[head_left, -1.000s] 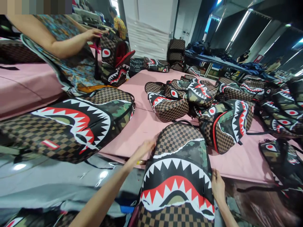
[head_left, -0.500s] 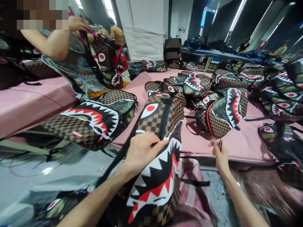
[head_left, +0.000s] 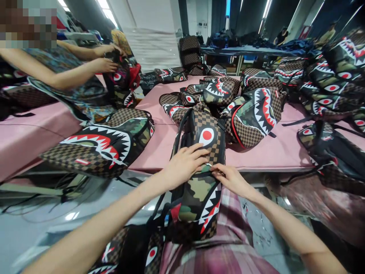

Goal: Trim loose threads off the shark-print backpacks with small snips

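Note:
A brown-checked backpack with a camouflage panel, a shark-mouth print and a red-and-white eye stands on end before me, against the table's front edge. My left hand lies across its upper part, fingers stretched out just below the eye. At the seam beside them, my right hand is closed, its fingertips touching the bag. Something small and dark shows between those fingers, mostly hidden; earlier it looked like a slim pointed tool. Below, near my lap, is another backpack with the same eye print.
On the pink table lies a shark-print backpack at left. Another backpack with red piping is at right, and several are piled at far right. Across the left side, a co-worker's hands handle a bag.
The backpack has turned, its eye now facing me. My left hand has flattened onto it. My right hand has moved left from beside the table edge to the bag's seam.

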{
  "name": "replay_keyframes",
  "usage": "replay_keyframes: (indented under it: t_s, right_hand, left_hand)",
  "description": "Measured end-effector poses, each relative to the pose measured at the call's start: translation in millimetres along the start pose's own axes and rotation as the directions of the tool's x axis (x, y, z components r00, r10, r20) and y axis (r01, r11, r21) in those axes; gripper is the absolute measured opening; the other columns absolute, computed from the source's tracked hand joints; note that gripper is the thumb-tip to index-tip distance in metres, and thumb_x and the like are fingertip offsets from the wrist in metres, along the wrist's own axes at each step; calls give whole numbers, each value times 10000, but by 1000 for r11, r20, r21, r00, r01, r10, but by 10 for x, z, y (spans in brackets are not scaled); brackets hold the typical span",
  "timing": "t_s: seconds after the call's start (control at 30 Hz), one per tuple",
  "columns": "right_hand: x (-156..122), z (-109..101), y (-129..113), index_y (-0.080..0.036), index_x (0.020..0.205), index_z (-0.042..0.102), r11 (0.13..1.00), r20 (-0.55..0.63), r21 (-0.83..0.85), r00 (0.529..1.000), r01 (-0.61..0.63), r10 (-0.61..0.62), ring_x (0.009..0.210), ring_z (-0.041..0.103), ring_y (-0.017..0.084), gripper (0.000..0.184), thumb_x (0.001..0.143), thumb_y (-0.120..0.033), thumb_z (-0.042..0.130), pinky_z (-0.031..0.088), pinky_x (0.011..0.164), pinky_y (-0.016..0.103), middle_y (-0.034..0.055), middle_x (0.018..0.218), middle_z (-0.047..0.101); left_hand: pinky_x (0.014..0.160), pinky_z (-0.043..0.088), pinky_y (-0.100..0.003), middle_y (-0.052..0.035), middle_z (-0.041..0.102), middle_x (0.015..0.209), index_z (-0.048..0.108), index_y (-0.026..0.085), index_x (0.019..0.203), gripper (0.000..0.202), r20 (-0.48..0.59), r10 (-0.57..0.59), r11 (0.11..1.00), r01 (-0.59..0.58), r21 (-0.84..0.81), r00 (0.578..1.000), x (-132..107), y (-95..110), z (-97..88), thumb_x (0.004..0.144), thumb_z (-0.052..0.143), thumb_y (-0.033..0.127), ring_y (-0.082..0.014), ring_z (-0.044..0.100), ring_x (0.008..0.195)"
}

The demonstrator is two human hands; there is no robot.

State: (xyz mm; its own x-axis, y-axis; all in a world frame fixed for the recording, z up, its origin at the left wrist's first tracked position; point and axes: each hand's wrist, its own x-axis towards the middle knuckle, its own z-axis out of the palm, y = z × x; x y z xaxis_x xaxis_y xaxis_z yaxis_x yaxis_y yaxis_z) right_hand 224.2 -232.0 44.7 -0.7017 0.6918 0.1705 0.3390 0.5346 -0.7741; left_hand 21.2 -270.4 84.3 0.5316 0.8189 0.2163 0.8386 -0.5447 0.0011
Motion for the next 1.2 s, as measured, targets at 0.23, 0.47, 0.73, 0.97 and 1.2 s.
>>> replay_keyframes:
  t_s: [0.23,0.47,0.73,0.97,1.2]
  right_hand:
    - [42,-92,-104,-155,975,548,963,206,-268,973,-43,101,627,544,159,354,756,-419,635,350,576,238,16,719,604]
    - [-127,183,-240,-167,741,604,987,177,-137,978,-90,114,619,527,127,88,748,-248,639,312,563,210,-10,656,602]
    - [-183,331,-246,-157,635,513,988,128,23,980,154,-156,540,461,90,181,741,-225,643,298,533,200,-28,589,530]
    - [-251,304,-216,-159,684,527,971,76,28,968,238,-239,527,451,81,168,833,-236,528,294,499,196,-14,619,532]
    - [-334,249,-236,-166,844,562,946,183,-152,948,287,-259,622,465,87,133,872,-275,490,273,503,205,20,798,552]
  left_hand:
    - [807,365,-374,-103,331,1416,468,214,1209,484,208,-43,971,-8,238,977,227,39,-286,772,608,367,-280,400,1157]
    - [834,351,-415,-119,186,1480,370,227,1295,666,239,-112,963,46,265,965,276,158,-126,692,653,201,-292,397,1136]
    - [818,370,-395,-131,267,1452,424,160,1243,400,134,-154,957,114,268,979,273,243,276,850,369,106,-245,435,1133]
    - [780,346,-320,-64,565,1196,554,190,1068,228,10,9,987,-8,-163,1000,-34,8,50,893,408,188,-172,500,1018]
    - [653,300,-292,2,616,782,608,212,839,251,131,-112,984,128,-127,985,-704,277,-24,662,731,341,-177,499,794]
